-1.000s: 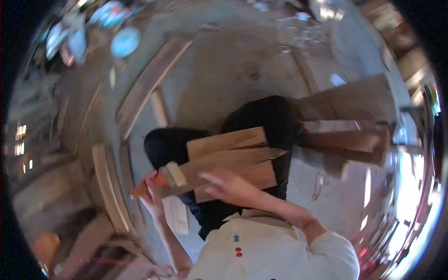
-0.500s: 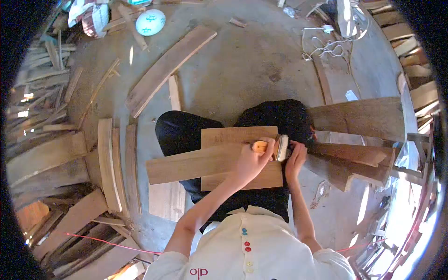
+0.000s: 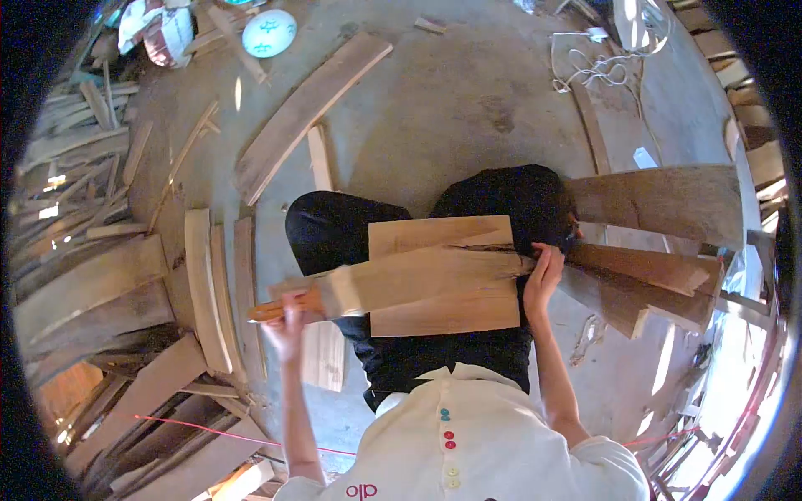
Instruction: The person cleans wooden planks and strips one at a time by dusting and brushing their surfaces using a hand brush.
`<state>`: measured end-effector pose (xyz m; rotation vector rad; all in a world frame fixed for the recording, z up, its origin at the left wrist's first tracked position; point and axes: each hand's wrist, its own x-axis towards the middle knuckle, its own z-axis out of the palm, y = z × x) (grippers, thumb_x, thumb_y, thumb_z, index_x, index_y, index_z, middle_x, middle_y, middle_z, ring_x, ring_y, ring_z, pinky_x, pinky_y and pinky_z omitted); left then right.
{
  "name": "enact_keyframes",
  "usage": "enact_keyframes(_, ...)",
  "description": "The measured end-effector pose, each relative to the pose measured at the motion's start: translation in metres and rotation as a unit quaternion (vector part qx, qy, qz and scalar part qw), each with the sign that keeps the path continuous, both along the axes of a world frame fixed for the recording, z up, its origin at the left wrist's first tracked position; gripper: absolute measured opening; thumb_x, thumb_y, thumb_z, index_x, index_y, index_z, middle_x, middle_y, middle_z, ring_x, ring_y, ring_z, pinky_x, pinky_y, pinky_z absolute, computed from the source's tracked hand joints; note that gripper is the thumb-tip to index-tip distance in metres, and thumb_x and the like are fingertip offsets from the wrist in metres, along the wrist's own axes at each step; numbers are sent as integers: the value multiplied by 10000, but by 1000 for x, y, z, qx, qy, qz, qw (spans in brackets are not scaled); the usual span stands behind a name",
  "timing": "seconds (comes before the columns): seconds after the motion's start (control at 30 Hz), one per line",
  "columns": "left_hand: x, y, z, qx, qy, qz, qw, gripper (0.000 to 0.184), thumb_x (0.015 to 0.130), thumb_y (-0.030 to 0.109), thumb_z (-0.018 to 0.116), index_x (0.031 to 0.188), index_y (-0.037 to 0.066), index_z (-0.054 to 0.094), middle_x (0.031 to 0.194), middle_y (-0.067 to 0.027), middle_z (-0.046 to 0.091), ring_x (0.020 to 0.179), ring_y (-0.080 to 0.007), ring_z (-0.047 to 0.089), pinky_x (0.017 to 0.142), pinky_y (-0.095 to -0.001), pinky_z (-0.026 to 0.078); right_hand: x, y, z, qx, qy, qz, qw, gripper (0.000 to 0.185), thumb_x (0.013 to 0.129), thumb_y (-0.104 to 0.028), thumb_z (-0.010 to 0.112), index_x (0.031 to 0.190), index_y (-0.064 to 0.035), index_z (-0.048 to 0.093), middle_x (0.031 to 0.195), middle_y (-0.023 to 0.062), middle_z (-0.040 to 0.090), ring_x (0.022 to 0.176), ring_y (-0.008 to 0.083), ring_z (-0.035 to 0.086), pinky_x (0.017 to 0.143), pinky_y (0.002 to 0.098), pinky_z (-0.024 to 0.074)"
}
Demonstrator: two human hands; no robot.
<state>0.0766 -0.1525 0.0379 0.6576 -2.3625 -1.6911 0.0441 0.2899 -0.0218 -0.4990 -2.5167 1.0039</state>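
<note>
A long narrow plank (image 3: 426, 280) lies across a wider rectangular board (image 3: 443, 321), which rests on my lap. My left hand (image 3: 290, 326), smeared by motion, is wrapped round the orange handle of a wide flat brush (image 3: 341, 290). The brush's pale bristles lie over the plank's left part. At the plank's right end, near a dark split in the wood, my right hand (image 3: 545, 274) grips the edge; its fingertips are partly hidden.
Several planks (image 3: 660, 204) lean beside my right knee. Long boards (image 3: 205, 292) and another plank (image 3: 313, 117) lie on the floor to the left. Stacked scrap wood, a white ball (image 3: 269, 33) and a white cable (image 3: 597, 71) are farther out.
My left hand has swept the brush from the plank's right end to its left end. My right hand stays at the right end. The view has shifted slightly.
</note>
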Motion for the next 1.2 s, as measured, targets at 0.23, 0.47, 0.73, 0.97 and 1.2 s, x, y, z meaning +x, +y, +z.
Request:
enact_keyframes(0.23, -9, -62, 50, -269, 5, 103, 958, 258, 892, 210, 599, 791, -19, 664, 621, -33, 602, 490, -65, 505, 421, -235, 373, -3, 0, -4, 20, 6, -9, 1000, 310, 981, -171, 355, 889, -8, 602, 788, 108, 530, 766, 244, 482, 723, 344, 389)
enact_keyframes(0.47, -94, 105, 61, 65, 142, -13, 988, 183, 905, 149, 548, 990, 12, 634, 792, -64, 645, 603, -110, 581, 503, -224, 466, -4, -4, 6, 18, 3, -7, 1000, 296, 969, -159, 348, 870, -17, 588, 810, 136, 535, 799, 311, 469, 750, 402, 361)
enact_keyframes(0.73, -121, 289, 23, -30, 90, -325, 941, 353, 936, 242, 522, 689, 2, 601, 550, -123, 564, 450, -216, 569, 433, -332, 438, -2, -3, 9, 15, 31, 9, 999, 286, 959, -142, 350, 860, -17, 588, 822, 139, 546, 808, 313, 485, 745, 397, 366)
enact_keyframes(0.97, -78, 170, 49, 43, -30, -91, 994, 218, 928, 178, 531, 790, 40, 628, 630, -23, 602, 500, -79, 540, 397, -228, 447, -4, -3, 10, 22, 5, -5, 1000, 272, 956, -131, 354, 852, -35, 586, 822, 130, 539, 792, 309, 474, 740, 399, 360)
enact_keyframes(1.2, -18, -48, 52, -285, -95, 175, 938, 377, 902, 290, 564, 667, -4, 592, 515, -48, 573, 426, -95, 518, 369, -260, 394, -9, -5, 5, 9, -12, -12, 1000, 280, 958, -162, 365, 851, -43, 595, 823, 122, 543, 820, 309, 477, 752, 405, 359)
